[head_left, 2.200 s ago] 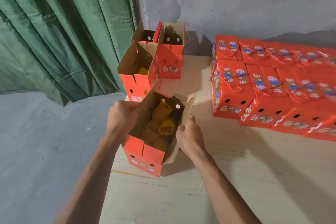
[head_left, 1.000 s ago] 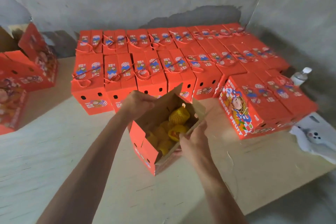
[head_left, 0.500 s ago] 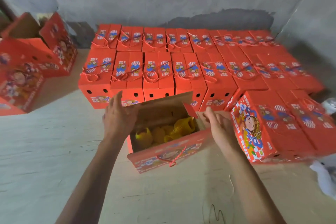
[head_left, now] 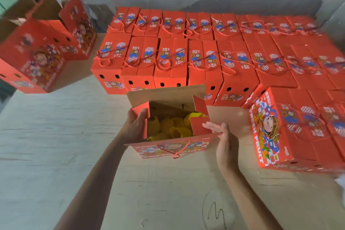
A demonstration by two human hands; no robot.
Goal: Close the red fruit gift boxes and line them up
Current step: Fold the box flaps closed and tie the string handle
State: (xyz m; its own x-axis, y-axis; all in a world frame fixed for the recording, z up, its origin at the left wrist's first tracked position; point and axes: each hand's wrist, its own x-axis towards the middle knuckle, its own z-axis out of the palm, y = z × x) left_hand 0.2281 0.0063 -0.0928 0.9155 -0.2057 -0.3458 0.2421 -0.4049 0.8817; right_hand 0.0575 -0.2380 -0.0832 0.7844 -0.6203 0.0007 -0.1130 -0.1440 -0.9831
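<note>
The open box (head_left: 173, 147) stands on the worktop (head_left: 56, 136) in front of me, just before the rows of closed boxes (head_left: 168, 58), its top flaps up and yellow-netted fruit (head_left: 168, 127) showing inside. My left hand (head_left: 135, 126) has its grip round the left side flap, thumb inside the box. My right hand (head_left: 224, 140) is flat, fingers straight, touching the right side flap, holding nothing. More open boxes (head_left: 43, 52) stand to the left, well apart.
</note>
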